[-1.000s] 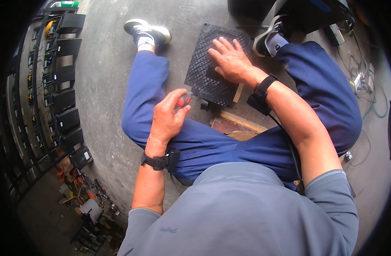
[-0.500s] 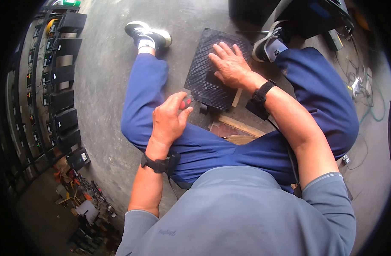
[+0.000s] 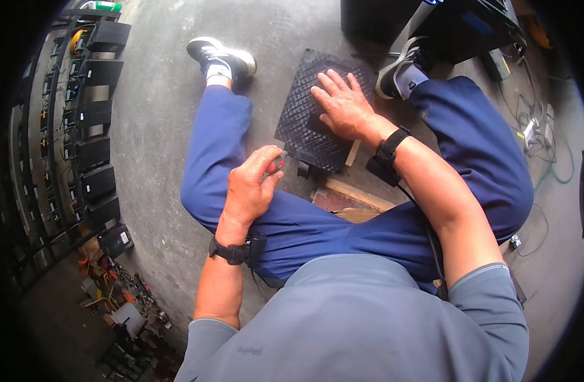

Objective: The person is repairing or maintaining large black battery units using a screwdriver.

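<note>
A black rectangular panel with a textured, ribbed surface (image 3: 305, 95) lies between my legs, tilted in view. My right hand (image 3: 344, 105) rests on its upper right part with the fingers spread. At the panel's near left corner, my left hand (image 3: 252, 181) is closed around a tool with a red and grey handle (image 3: 275, 165). The tool's working end is hidden, so its exact kind and whether it touches the panel do not show.
Wooden strips (image 3: 356, 194) lie under the panel's near edge. Black boxes (image 3: 464, 28) stand beyond my right foot. Cables and a power strip (image 3: 531, 130) are at the right. A rack with black units (image 3: 91, 114) lines the left, with scattered tools (image 3: 126, 286) near it.
My left hand and the handled tool have shifted slightly down in view. My right hand stays flat on the panel; the whole scene sits a little lower.
</note>
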A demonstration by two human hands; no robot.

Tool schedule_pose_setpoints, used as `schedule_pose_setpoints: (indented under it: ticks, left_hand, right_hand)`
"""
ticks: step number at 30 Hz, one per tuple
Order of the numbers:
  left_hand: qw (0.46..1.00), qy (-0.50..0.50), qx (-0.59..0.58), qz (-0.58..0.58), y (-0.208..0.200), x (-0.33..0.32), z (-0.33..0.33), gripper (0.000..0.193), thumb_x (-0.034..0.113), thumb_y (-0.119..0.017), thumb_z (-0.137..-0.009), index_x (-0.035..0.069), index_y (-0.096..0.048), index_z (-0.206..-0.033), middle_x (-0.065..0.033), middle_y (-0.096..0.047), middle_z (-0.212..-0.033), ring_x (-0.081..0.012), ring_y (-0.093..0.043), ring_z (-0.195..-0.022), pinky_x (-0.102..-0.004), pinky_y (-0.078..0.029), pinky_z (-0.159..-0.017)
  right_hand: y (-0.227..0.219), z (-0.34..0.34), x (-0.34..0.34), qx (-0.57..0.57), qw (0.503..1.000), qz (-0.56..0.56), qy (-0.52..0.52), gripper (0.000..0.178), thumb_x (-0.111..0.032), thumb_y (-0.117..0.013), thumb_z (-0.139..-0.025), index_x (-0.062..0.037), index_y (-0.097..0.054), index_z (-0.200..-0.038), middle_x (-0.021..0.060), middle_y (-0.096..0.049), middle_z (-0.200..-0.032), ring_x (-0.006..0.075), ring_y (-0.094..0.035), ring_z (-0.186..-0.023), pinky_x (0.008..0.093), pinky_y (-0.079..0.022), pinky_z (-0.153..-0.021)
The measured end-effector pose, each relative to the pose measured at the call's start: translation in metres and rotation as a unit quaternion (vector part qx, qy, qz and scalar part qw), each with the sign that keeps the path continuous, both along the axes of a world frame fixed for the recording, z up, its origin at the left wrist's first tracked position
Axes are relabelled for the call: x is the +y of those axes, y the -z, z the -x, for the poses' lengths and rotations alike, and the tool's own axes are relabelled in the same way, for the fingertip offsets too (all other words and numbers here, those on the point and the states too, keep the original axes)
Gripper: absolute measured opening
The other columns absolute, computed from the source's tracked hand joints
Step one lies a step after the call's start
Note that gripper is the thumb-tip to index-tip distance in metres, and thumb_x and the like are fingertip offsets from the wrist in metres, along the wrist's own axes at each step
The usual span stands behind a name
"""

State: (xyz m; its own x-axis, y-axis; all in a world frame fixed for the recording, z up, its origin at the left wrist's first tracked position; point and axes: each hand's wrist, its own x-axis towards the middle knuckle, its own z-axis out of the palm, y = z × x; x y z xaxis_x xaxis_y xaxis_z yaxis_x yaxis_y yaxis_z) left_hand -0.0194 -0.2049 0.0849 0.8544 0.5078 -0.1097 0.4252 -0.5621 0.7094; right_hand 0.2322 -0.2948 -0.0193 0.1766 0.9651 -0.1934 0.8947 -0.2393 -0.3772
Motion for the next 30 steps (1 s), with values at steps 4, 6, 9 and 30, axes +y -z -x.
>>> schedule_pose_setpoints:
  ticks: [4, 6, 9, 30]
  left_hand:
    - [1.000, -0.021, -0.012, -0.018, 0.000, -0.005, 0.002, 0.044, -0.004, -0.078, -0.079, 0.003, -0.066, -0.121, -0.0119, -0.071, -0.116, -0.0184, -0.065, -0.078, -0.0314, -0.057, -0.075]
    - [0.999, -0.026, -0.006, -0.041, -0.002, -0.008, 0.001, 0.043, -0.003, -0.078, -0.079, 0.003, -0.066, -0.120, -0.0122, -0.071, -0.113, -0.0197, -0.065, -0.078, -0.0320, -0.056, -0.074]
    - [0.996, -0.038, -0.007, -0.074, 0.000, -0.013, -0.005, 0.042, -0.001, -0.079, -0.079, 0.003, -0.066, -0.118, -0.0126, -0.071, -0.106, -0.0219, -0.065, -0.076, -0.0329, -0.055, -0.071]
    - [0.995, -0.087, 0.006, -0.055, 0.001, -0.001, 0.001, 0.040, 0.007, -0.081, -0.079, 0.004, -0.067, -0.117, -0.0134, -0.067, -0.092, -0.0272, -0.061, -0.073, -0.0343, -0.052, -0.071]
  right_hand:
    - [0.001, -0.001, 0.000, -0.010, 1.000, 0.000, 0.003, 0.065, -0.031, -0.067, -0.094, -0.0105, -0.043, -0.151, 0.0166, -0.029, -0.165, 0.0354, -0.018, -0.156, 0.0608, -0.016, -0.123]
    - [0.001, -0.001, 0.000, -0.010, 1.000, 0.002, 0.003, 0.065, -0.031, -0.067, -0.094, -0.0105, -0.043, -0.151, 0.0167, -0.029, -0.165, 0.0351, -0.018, -0.156, 0.0606, -0.016, -0.123]
    - [0.000, 0.000, 0.001, -0.007, 1.000, 0.003, 0.002, 0.065, -0.031, -0.067, -0.094, -0.0109, -0.043, -0.151, 0.0164, -0.029, -0.165, 0.0346, -0.018, -0.156, 0.0602, -0.015, -0.124]
    - [0.000, 0.001, 0.001, -0.015, 0.999, -0.045, 0.002, 0.067, -0.029, -0.075, -0.086, -0.0082, -0.048, -0.144, 0.0204, -0.036, -0.159, 0.0395, -0.028, -0.152, 0.0616, -0.024, -0.121]
